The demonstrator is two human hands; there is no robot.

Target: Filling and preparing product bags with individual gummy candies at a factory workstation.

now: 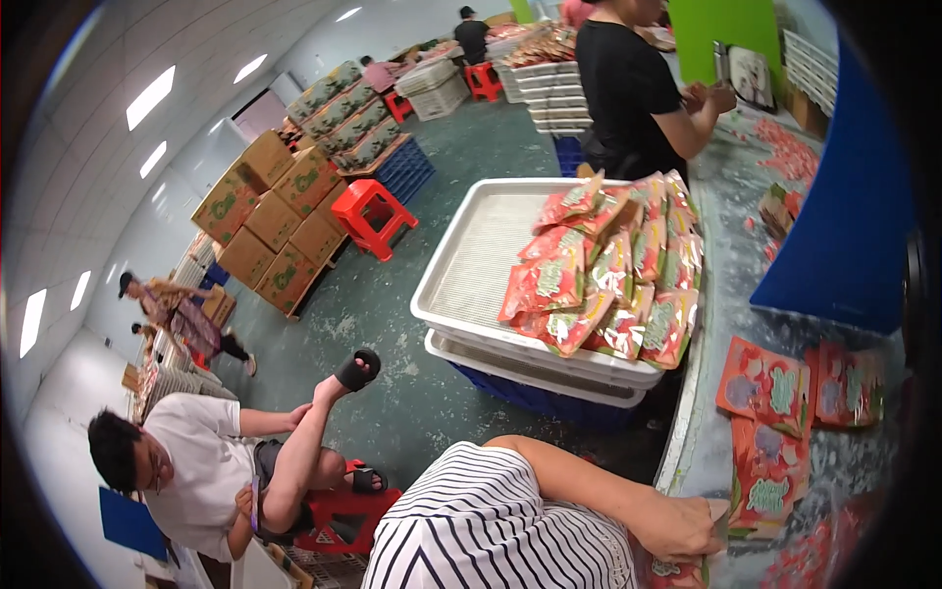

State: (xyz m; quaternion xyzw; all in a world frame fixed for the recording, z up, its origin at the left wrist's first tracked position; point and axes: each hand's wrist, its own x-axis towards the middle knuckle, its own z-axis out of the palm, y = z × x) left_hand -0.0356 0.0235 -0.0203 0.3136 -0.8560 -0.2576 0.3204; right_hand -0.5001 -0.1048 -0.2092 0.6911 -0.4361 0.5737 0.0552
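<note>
My left arm reaches from the striped sleeve [491, 481] toward the worktable at the lower right. My left hand [679, 528] is closed, its fingers bent down at the top of a red printed pouch [677, 573], which is cut off by the lower edge. A pale, partly clear edge shows past the fingertips; I cannot tell what it belongs to. My right hand is out of view. Beyond the left hand, several flat red pouches [770, 471] lie on the grey worktable [702, 402]. Small pink pieces [814, 560] lie near the lower right.
A white tray [471, 245] of filled pouches [608, 265] stands on stacked trays beside the table. A blue panel [844, 216] rises on the right. A person in black [628, 88] works farther along; another person [196, 461] sits at left. Cartons [275, 216] and a red stool [373, 216] stand behind.
</note>
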